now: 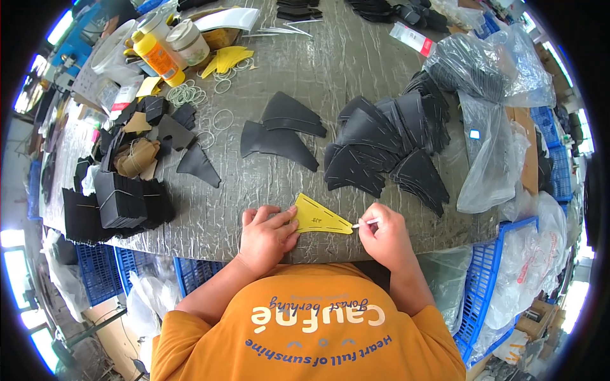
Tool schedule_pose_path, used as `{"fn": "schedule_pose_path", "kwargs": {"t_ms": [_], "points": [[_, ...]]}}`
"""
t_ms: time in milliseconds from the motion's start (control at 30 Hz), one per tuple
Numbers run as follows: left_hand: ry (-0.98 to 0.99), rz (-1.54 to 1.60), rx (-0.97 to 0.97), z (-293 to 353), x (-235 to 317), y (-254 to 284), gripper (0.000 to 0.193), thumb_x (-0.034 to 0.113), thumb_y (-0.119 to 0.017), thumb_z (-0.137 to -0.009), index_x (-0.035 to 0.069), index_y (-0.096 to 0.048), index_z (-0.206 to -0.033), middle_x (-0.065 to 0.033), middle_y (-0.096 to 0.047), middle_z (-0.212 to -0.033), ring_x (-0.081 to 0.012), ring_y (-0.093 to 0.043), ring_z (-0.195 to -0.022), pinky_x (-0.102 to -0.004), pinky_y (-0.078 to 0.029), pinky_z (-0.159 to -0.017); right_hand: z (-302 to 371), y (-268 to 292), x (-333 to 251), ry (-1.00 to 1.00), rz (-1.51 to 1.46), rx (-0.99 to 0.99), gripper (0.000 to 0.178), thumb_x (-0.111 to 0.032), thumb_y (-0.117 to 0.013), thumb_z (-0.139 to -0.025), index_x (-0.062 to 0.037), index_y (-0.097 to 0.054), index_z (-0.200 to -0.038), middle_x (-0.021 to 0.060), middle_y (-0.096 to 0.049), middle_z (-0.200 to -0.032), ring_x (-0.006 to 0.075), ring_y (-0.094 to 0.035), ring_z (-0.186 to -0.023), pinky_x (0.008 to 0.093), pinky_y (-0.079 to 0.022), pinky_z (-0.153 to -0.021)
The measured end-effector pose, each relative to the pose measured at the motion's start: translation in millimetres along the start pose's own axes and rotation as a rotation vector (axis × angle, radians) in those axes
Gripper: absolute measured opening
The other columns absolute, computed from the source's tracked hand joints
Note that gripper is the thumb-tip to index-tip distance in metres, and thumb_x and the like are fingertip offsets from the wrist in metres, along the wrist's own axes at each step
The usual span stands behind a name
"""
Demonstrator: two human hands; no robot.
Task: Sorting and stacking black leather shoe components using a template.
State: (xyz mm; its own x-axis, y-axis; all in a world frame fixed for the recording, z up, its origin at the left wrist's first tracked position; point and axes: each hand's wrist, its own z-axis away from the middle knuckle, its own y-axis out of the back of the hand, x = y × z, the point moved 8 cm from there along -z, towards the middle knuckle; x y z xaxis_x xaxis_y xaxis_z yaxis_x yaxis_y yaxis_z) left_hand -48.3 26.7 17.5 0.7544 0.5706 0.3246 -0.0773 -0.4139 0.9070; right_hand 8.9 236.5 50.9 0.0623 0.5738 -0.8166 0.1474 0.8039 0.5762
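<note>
A yellow slotted template lies on the table near its front edge, with dark lines showing at its slots. Whether a black piece sits beneath it I cannot tell. My left hand holds the wide left end down, fingertips and thumb on its edge. In my right hand a slim white pen is pinched, its tip at the template's narrow right end. Beyond them lie two curved black pieces, partly overlapping. Fanned stacks of similar black pieces spread to the right. A single black piece lies left.
Tied black bundles crowd the left edge. Behind them are rubber bands, a yellow bottle, a lidded jar and yellow pieces. Clear plastic bags cover the right side; blue crates stand below the table.
</note>
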Motion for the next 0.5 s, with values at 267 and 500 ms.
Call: {"fn": "schedule_pose_path", "kwargs": {"t_ms": [267,500], "points": [[-0.006,0.016,0.01,-3,4,1,0.025,0.021,-0.079,-0.069,0.017,-0.076,-0.094,0.0047,-0.069,-0.122,-0.0219,-0.061,-0.102,-0.0414,-0.041,-0.089,-41,-57,-12,0.252,-0.183,0.028,0.004,-0.002,-0.063,-0.089,-0.0018,-0.059,-0.089,0.0178,-0.063,-0.082,0.0397,-0.063,-0.076,0.0431,-0.049,-0.064],[0.009,0.03,0.01,0,1,0,0.024,0.021,-0.079,-0.07,0.017,-0.076,-0.093,0.0048,-0.07,-0.122,-0.021,-0.061,-0.102,-0.0412,-0.041,-0.089,-24,-43,-4,0.198,-0.139,0.035,0.006,0.001,-0.064,-0.086,-0.0022,-0.058,-0.085,0.0168,-0.062,-0.08,0.037,-0.064,-0.074,0.0418,-0.05,-0.063]]}}
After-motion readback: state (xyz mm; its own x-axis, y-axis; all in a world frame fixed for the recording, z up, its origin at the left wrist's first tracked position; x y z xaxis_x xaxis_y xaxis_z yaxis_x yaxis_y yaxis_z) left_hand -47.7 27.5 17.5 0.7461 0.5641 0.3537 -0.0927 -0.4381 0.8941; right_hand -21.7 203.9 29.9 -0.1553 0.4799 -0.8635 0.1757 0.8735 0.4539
